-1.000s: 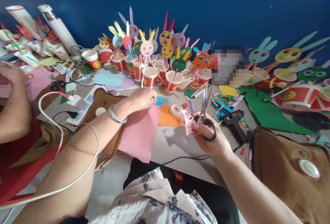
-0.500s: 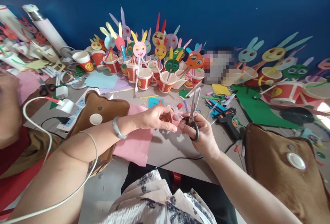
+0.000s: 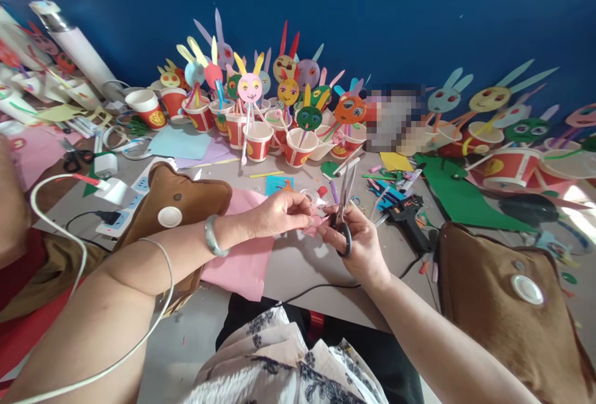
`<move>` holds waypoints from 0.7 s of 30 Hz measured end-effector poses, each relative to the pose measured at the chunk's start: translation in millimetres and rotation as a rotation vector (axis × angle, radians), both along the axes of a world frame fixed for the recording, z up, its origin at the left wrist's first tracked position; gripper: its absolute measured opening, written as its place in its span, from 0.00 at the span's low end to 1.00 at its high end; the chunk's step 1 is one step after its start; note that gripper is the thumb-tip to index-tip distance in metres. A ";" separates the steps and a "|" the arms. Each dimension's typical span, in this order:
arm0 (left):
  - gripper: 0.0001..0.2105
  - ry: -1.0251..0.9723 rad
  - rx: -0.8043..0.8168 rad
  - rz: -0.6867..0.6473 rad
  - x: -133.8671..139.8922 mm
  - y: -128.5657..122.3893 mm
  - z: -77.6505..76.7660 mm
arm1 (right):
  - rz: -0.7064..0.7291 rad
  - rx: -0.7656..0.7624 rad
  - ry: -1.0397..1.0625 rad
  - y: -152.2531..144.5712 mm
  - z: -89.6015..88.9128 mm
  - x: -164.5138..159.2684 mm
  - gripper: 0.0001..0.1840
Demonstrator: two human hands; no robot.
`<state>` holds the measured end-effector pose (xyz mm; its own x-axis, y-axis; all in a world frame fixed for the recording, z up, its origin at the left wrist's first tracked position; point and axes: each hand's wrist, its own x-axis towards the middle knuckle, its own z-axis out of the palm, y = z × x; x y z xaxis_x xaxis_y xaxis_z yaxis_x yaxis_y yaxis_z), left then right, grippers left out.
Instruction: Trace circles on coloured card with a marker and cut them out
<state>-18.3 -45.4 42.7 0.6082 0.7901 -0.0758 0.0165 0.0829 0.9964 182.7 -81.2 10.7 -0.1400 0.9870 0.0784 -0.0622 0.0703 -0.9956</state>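
Note:
Over the middle of the table, my left hand [image 3: 279, 215] pinches a small pink paper piece [image 3: 308, 229] between thumb and fingertips. My right hand [image 3: 365, 252] is closed around black-handled scissors [image 3: 345, 196], whose blades point up and away from me. The right fingertips come close to the paper's right side; whether they also grip it I cannot tell. Below my left wrist lies a large pink sheet [image 3: 242, 267], partly under a brown plush pouch [image 3: 195, 196]. Just beyond my hands are a clear tape roll [image 3: 309, 195] and a blue paper piece [image 3: 278, 185].
Red-and-white paper cups [image 3: 259, 141] with rabbit-faced paper figures [image 3: 250, 87] line the blue wall. A black glue gun [image 3: 410, 221] and a second brown pouch [image 3: 493, 305] are at right. A power strip [image 3: 121, 218] lies left; a white cable [image 3: 162, 305] crosses my left arm. Another person's arm [image 3: 12, 199] shows far left.
My left thumb and fingers have drawn together on the pink paper piece. The scissors in my right hand have shifted slightly left, with the whole view shifting a little too.

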 end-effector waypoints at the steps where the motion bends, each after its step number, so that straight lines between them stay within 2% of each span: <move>1: 0.14 -0.007 -0.012 -0.004 0.2 -0.1 0.1 | -0.010 0.003 0.001 0.3 -1.0 0.1 0.18; 6: 0.14 0.021 0.021 -0.031 1.2 0.5 -2.1 | -0.067 0.010 0.002 1.5 -4.8 0.2 0.21; 11: 0.13 -0.091 -0.021 0.094 0.8 0.7 -0.5 | -0.088 0.047 -0.064 -0.7 -1.1 -0.1 0.22; 16: 0.07 -0.145 0.026 0.249 -2.8 1.0 9.9 | 0.028 0.115 -0.166 -3.7 0.0 0.0 0.27; 21: 0.07 -0.164 0.019 0.270 -3.9 -0.3 13.1 | 0.125 0.143 -0.267 -5.4 -0.5 -0.6 0.28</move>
